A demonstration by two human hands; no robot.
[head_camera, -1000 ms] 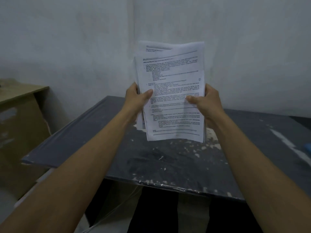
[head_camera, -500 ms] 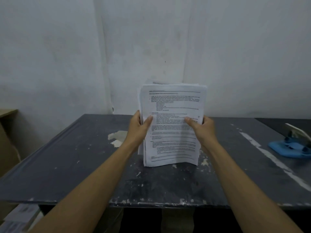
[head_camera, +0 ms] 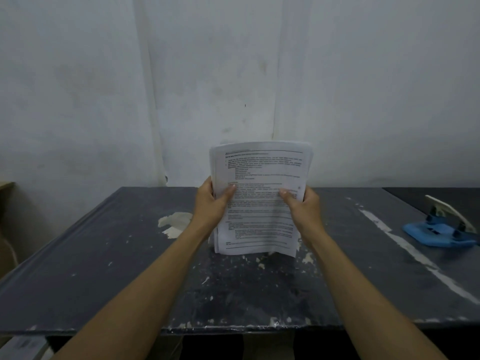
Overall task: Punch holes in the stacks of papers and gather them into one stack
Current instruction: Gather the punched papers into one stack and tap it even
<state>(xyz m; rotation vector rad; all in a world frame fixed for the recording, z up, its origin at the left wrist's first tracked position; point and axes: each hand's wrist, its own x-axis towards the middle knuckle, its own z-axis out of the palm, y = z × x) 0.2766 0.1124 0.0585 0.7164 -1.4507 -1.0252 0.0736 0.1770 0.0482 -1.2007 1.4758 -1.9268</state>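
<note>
A stack of printed white papers (head_camera: pixel 259 211) stands upright on its bottom edge on the dark table (head_camera: pixel 104 268), at the middle. My left hand (head_camera: pixel 211 206) grips its left edge, thumb across the front page. My right hand (head_camera: pixel 302 207) grips the right edge the same way. The sheets' top edges look nearly even. A blue hole punch (head_camera: pixel 441 227) with a pale lever sits at the table's far right, well apart from both hands.
A white wall rises right behind the table. Pale paint patches (head_camera: pixel 174 222) and a long white streak (head_camera: pixel 415 253) mark the tabletop. A brown cabinet edge (head_camera: pixel 5 185) shows at far left. Some papers (head_camera: pixel 23 346) lie low at the bottom left.
The stack came down from mid-air and now stands with its bottom edge on the table. The view swung right, bringing the hole punch into sight.
</note>
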